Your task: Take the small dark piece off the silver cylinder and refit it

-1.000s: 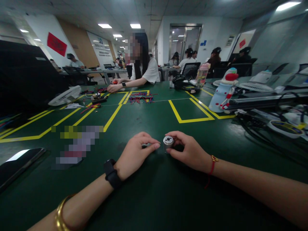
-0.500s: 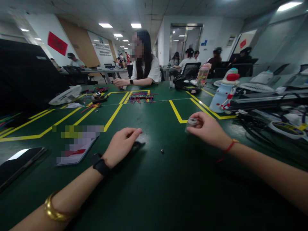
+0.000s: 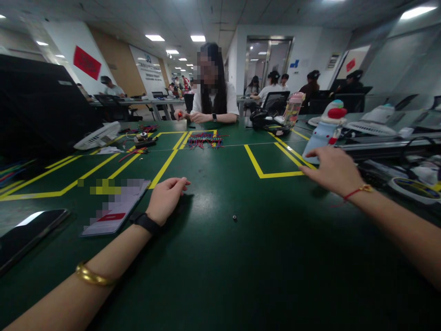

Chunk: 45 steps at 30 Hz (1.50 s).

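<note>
Note right hand [image 3: 332, 168] spread wide, left hand [image 3: 166, 197] curled, contents indeterminate; find ring [image 3: 234, 218] toward near edge of tabletop [image 3: 237, 276], presumably for reach.

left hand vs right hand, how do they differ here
The left hand is loosely curled, while the right hand has thumb and index finger apart.
The left arm wears a black wristband and gold bangle; the right wrist, a red bracelet.
The right hand partly hides the blue bottle; the left hand does not.
Neither visibly holds anything.
</note>
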Motion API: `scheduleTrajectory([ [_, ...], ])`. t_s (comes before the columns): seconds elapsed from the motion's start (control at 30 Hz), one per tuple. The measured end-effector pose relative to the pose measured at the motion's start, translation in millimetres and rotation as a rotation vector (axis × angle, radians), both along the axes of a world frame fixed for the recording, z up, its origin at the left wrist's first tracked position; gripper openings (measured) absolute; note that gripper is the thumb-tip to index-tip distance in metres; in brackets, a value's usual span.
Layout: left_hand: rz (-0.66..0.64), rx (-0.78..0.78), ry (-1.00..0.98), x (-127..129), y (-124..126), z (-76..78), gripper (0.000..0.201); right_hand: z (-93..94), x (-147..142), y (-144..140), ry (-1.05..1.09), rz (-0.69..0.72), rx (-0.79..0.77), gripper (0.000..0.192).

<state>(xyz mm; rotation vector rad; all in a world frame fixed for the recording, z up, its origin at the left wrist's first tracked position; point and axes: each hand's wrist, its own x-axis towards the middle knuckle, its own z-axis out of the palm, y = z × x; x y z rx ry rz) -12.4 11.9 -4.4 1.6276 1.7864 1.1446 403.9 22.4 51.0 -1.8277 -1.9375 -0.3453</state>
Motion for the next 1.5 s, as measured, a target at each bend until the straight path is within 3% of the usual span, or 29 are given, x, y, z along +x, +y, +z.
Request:
scheduleTrajectory([
  [0.03,0.000,0.000,-0.001,0,0,-0.1,0.044,-3.6,-26,-11,0.000,0.118,-0.017,0.033],
  [0.1,0.000,-0.002,0.002,0,0,0.0,0.043,-14.5,-78,-34,0.086,0.554,-0.200,0.032],
  [0.13,0.001,-0.002,0.005,0,-1,0.3,0.043,-21.0,-100,-45,0.123,0.685,-0.262,0.034],
  [0.2,0.000,0.004,0.012,1,-1,1.3,0.042,-33.5,-132,-62,0.162,0.830,-0.331,0.030],
  [0.27,-0.006,0.009,0.020,1,-2,2.1,0.042,-40.9,-143,-67,0.179,0.858,-0.352,0.021],
  [0.33,-0.009,0.009,0.027,1,-2,2.1,0.042,-39.8,-135,-60,0.204,0.824,-0.344,0.019],
  [0.4,-0.009,0.010,0.031,1,-2,1.2,0.042,-28.9,-110,-44,0.224,0.697,-0.258,0.020],
  [0.53,-0.014,0.017,0.031,0,-1,-1.2,0.042,8.9,-28,-8,0.053,0.160,-0.009,0.027],
  [0.63,-0.017,0.013,0.029,0,-1,-1.3,0.043,29.6,41,9,-0.140,-0.207,-0.128,0.031],
  [0.7,-0.023,0.008,0.027,0,-1,-0.8,0.042,33.8,76,16,-0.165,-0.328,-0.258,0.029],
  [0.83,-0.035,0.004,0.006,0,-2,-0.1,0.042,30.1,106,24,-0.123,-0.345,-0.453,0.024],
  [1.07,-0.030,-0.009,0.007,-1,0,-1.7,0.041,35.2,95,20,0.013,-0.293,-0.455,0.030],
  [1.5,-0.035,-0.007,-0.043,0,-2,-0.7,0.039,40.9,97,17,0.075,-0.281,-0.534,0.028],
])
